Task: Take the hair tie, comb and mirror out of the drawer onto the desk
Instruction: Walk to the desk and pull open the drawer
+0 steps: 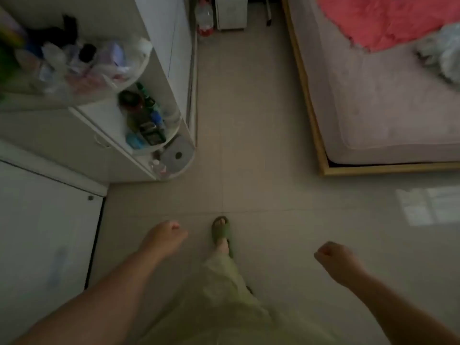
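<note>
left hand (165, 234): fingers curled, empty, above floor (249, 145) | right hand (334, 260): loose fist, empty

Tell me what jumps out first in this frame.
The coral-pink blanket on the bed at upper right stands out most. Both hands hang curled and empty over the tiled floor, while cluttered white corner shelves fill the left.

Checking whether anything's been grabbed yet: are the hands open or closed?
Both closed, empty: left hand and right hand show curled fingers, nothing visibly held.
</note>
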